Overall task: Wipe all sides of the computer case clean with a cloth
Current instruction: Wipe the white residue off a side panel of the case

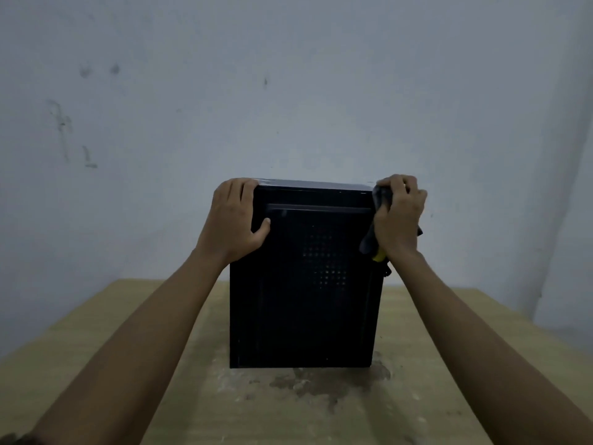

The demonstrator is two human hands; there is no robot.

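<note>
A black computer case (305, 284) stands upright on a wooden table (96, 348), its perforated panel facing me. My left hand (236, 216) grips the case's upper left corner, fingers over the top edge and thumb on the front panel. My right hand (399, 213) holds a dark grey cloth (382, 199) bunched against the upper right corner. A strip of the cloth with a yellow edge (378, 256) hangs below the hand along the right side. The case's back and far sides are hidden.
A pale wall (288, 91) rises close behind the table. A dark stain (321, 383) marks the tabletop just in front of the case. The table's left edge slopes toward me.
</note>
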